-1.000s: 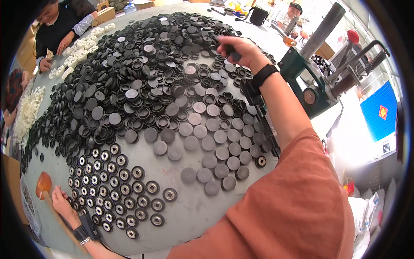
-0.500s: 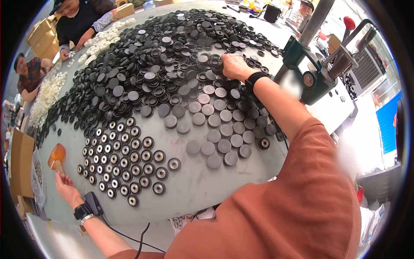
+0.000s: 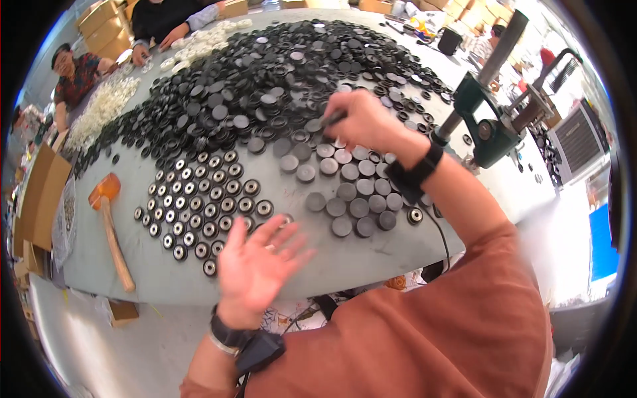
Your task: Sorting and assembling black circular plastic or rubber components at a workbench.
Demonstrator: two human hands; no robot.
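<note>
My left hand [image 3: 262, 262] is open, palm up and fingers spread, above the near edge of the group of black wheels with metal bearing centres [image 3: 212, 211]. My right hand [image 3: 361, 119] is closed over the cluster of flat grey-black round caps, gripping a black cap [image 3: 334, 119] seen nearly edge-on. Below that hand, several round caps [image 3: 359, 207] lie flat side by side on the table. A mallet [image 3: 116, 242] with an orange head and wooden handle lies at the left of the table.
A large heap of black round parts [image 3: 265, 73] covers the table's far half, with white plastic parts [image 3: 106, 109] along its left. A green lever press [image 3: 488, 123] stands at the right. Two people sit across the far left side. Cardboard boxes [image 3: 46, 189] stand at the left.
My left hand has left the mallet's handle and swung right, opening in front of the wheels. My right hand has drawn back from the heap toward me, with a cap in its fingers.
</note>
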